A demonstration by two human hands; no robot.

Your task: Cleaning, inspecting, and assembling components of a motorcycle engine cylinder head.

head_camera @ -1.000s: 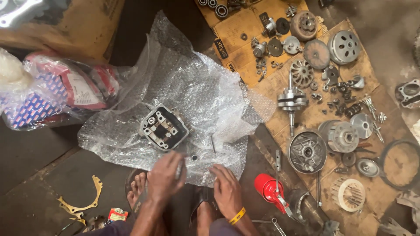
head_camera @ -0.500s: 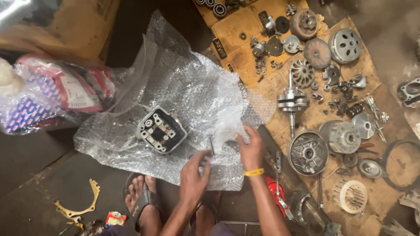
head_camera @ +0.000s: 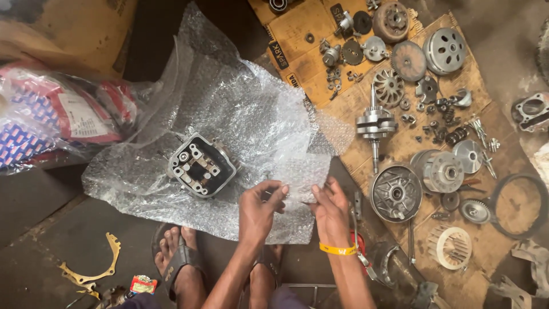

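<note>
Head view, lower centre of the frame: a small piece of bubble wrap (head_camera: 300, 177) is pinched between both hands, the left hand (head_camera: 260, 207) gripping its near-left edge with thumb and fingers, the right hand (head_camera: 331, 209) pinching its lower right edge. The piece is judged light, soft and floppy, slightly slippery, and best taken by its edges as it is now. It lies over the right margin of a large bubble-wrap sheet (head_camera: 229, 109) spread on the floor, on which a metal cylinder head (head_camera: 201, 166) sits left of the hands; that part is judged heavy and stiff. Right of the hands, cardboard (head_camera: 320, 80) carries a crankshaft (head_camera: 374, 126) and a round clutch cover (head_camera: 396, 193), so little room is left there. More open floor (head_camera: 40, 229) is seen at the lower left.
</note>
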